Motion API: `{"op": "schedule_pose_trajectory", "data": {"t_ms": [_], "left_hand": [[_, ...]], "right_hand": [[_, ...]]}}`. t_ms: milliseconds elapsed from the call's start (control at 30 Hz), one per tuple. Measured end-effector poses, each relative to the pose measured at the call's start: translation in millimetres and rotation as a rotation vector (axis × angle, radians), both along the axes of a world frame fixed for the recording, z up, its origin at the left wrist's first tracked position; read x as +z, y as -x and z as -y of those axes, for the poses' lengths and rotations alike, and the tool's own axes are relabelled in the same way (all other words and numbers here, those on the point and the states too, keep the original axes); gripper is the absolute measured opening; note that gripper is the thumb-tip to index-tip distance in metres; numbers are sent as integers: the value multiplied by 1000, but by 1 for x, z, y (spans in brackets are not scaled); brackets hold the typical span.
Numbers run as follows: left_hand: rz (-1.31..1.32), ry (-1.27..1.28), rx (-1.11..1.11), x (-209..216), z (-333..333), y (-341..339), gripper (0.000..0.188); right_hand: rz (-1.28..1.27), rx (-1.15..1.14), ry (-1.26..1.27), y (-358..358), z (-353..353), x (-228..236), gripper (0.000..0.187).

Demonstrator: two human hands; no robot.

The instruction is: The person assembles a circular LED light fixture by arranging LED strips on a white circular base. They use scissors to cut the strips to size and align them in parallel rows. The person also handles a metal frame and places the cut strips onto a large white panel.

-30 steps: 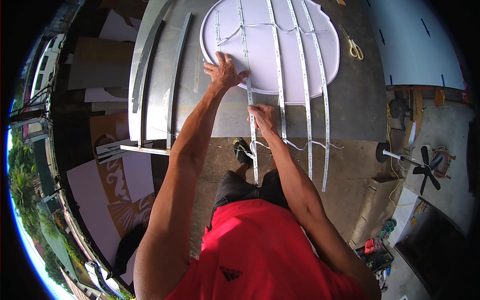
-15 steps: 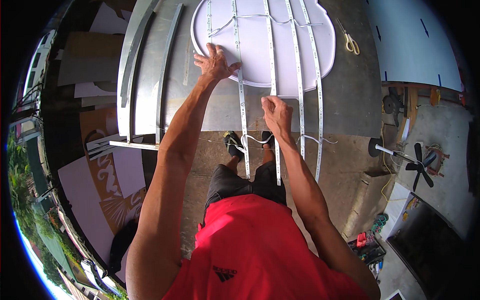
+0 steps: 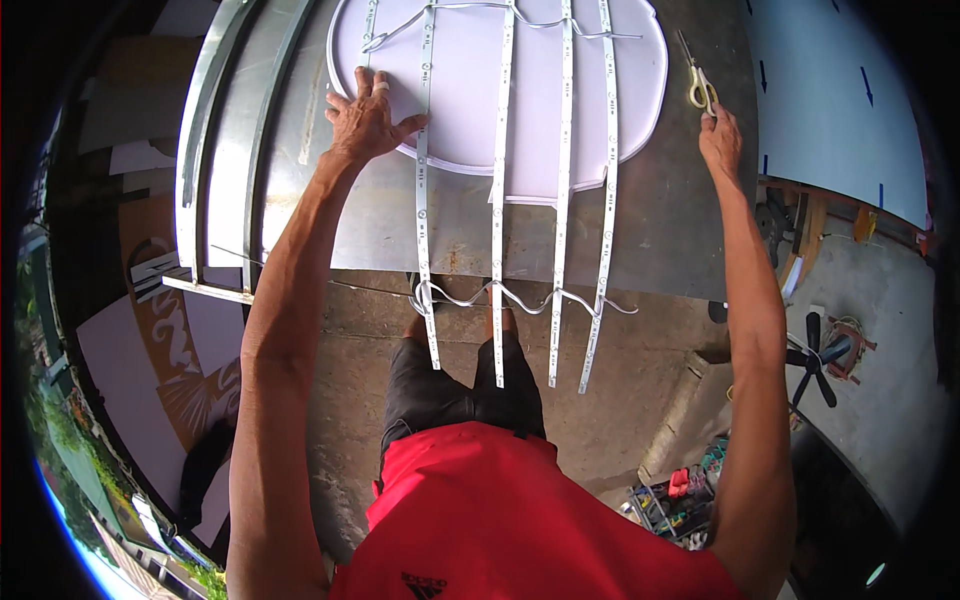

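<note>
A pale, rounded panel (image 3: 460, 125) with a raised rim lies on the metal table. Several white LED strips (image 3: 501, 150) run across it lengthwise, joined by thin wires, and their near ends hang past the table edge. My left hand (image 3: 362, 122) lies spread on the panel's left rim, its thumb touching one strip and its fingertips near the leftmost strip's end. To the right of the panel, my right hand (image 3: 721, 145) has its fingertips closed on the handle of scissors (image 3: 700, 90) with cream grips. The scissors' blades point away from me.
The metal table (image 3: 660, 225) ends just in front of my legs. Long metal bars (image 3: 262, 130) lie along its left side. At the right are a bluish-white sheet (image 3: 840, 100) and a black-bladed fan (image 3: 815, 360); a tool rack (image 3: 680, 495) stands on the floor below.
My right hand has left the strips and reached out right to the scissors' handle. My left hand stays on the panel beside the strip. The view has shifted slightly.
</note>
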State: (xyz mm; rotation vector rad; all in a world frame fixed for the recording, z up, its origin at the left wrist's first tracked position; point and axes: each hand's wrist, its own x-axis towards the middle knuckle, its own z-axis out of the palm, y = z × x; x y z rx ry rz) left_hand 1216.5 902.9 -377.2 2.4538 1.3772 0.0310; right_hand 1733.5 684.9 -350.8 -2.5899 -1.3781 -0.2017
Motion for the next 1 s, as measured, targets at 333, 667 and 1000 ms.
{"op": "schedule_pose_trajectory", "data": {"t_ms": [333, 667, 1000], "left_hand": [[-79, -234, -26, -16, 0, 7, 107], [23, -102, 101, -17, 1, -9, 99], [-5, 205, 109, 14, -6, -7, 89]], "right_hand": [[185, 265, -159, -26, 32, -58, 43], [304, 59, -63, -22, 43, -61, 38], [109, 73, -184, -24, 37, -55, 38]]}}
